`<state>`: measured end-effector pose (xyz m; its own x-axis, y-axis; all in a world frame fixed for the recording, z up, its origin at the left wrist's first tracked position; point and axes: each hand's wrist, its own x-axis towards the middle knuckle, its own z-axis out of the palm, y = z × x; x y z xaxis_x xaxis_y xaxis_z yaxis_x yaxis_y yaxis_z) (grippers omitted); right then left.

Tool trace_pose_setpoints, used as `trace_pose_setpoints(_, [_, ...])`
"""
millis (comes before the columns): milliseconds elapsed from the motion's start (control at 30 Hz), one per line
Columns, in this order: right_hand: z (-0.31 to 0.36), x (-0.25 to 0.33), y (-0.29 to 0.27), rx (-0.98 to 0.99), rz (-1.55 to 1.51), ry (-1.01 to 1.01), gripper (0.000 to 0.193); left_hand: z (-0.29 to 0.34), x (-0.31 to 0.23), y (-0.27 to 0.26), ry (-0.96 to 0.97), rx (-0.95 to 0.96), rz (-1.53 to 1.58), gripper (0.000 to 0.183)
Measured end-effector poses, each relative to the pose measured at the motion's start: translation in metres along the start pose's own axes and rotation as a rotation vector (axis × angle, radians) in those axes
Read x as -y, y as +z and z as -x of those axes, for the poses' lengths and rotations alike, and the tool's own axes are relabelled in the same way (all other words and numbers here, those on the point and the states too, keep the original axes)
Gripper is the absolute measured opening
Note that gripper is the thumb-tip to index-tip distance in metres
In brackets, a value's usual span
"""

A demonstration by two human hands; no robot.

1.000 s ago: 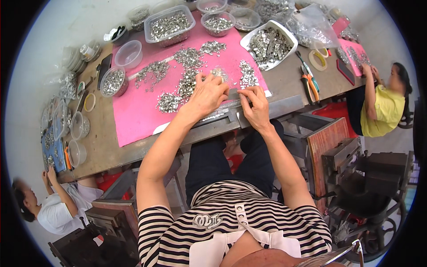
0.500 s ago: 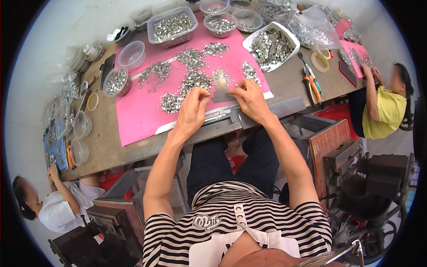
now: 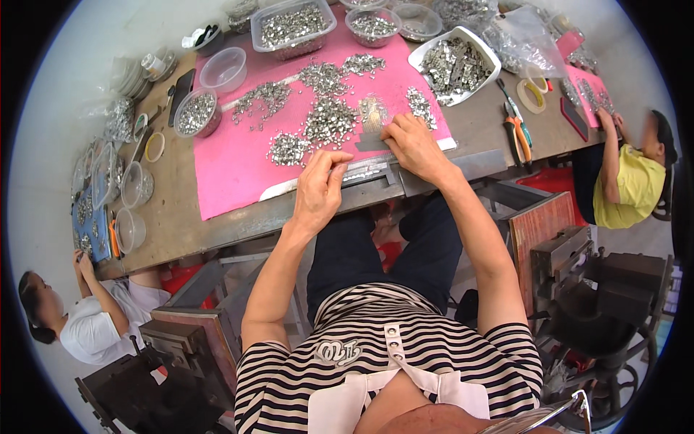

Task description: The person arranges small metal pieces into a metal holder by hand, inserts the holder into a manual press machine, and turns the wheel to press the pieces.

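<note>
My left hand [image 3: 318,189] is at the table's front edge, its thumb and fingers drawn together at the left end of a metal rail [image 3: 373,176]. A row of small silver pieces [image 3: 363,172] lies along that rail. Whatever the left fingertips hold, if anything, is too small to make out. My right hand [image 3: 418,148] pinches the right end of a flat dark grey strip [image 3: 371,142], which lies on the pink sheet [image 3: 235,184] just beyond the rail. Heaps of small silver metal pieces [image 3: 331,121] spread beyond both hands, with a gold-coloured patch [image 3: 373,112] beside them.
A white tray of metal strips [image 3: 455,69] and clear tubs of pieces [image 3: 196,114] stand behind. Pliers [image 3: 517,137] and tape rolls [image 3: 531,95] lie to the right. Co-workers sit at the left [image 3: 97,325] and right [image 3: 627,177]. A steel plate [image 3: 463,168] edges the table.
The grey strip was between both hands; now only my right hand is on it. My left hand has moved down and right to the rail. The whole view has shifted slightly.
</note>
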<state>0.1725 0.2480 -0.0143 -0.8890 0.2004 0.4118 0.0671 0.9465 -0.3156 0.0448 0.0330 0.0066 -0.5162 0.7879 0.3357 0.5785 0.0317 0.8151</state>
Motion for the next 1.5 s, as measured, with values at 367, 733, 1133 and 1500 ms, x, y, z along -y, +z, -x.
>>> trace_pose_setpoints(367, [0.006, -0.002, -0.01, -0.024, -0.188, 0.109, 0.007, 0.006, 0.004, 0.012, -0.074, 0.035, 0.097, 0.009])
trace_pose_setpoints(733, [-0.011, 0.0, -0.005, 0.196, -0.11, 0.134, 0.013, 0.005, 0.007, 0.022, 0.128, 0.021, -0.033, 0.005])
trace_pose_setpoints(1133, [0.018, 0.034, -0.018, -0.131, -0.529, 0.382, 0.007, 0.007, 0.01, 0.03, 0.229, -0.03, -0.197, 0.007])
trace_pose_setpoints(1500, [0.036, 0.071, 0.021, -0.271, -0.711, 0.315, 0.008, 0.016, 0.002, 0.03, 0.25, -0.088, -0.318, 0.027])
